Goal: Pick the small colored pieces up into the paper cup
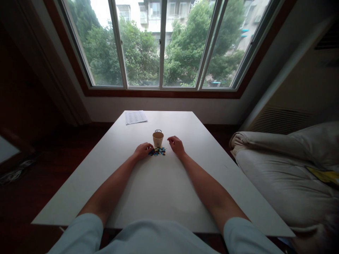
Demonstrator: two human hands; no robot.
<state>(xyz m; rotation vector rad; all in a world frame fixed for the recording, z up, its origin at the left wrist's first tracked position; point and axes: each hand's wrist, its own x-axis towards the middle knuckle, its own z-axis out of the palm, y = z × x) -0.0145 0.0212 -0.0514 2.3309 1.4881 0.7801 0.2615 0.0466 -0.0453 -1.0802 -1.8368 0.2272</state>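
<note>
A tan paper cup point(158, 140) stands upright near the middle of the white table, its mouth facing up. Just in front of it lies a loose pile of small beads or pellets point(158, 152) in blue, yellow, dark red and other colours. My left hand point(143, 151) rests at the pile's left edge, its fingers slightly curled and apart at the nearest pieces. To the right of the cup, my right hand point(176, 145) is apart from it, with loosely bent fingers pointing left. I see nothing held in either hand, though the pieces are tiny at this distance.
Behind the cup lies a small dark looped item point(158, 131), partly hidden. Printed paper sheets point(136, 117) lie at the white table's point(164, 197) far left corner. A padded beige sofa point(275, 176) stands to the right. Beyond the table is a window point(161, 46).
</note>
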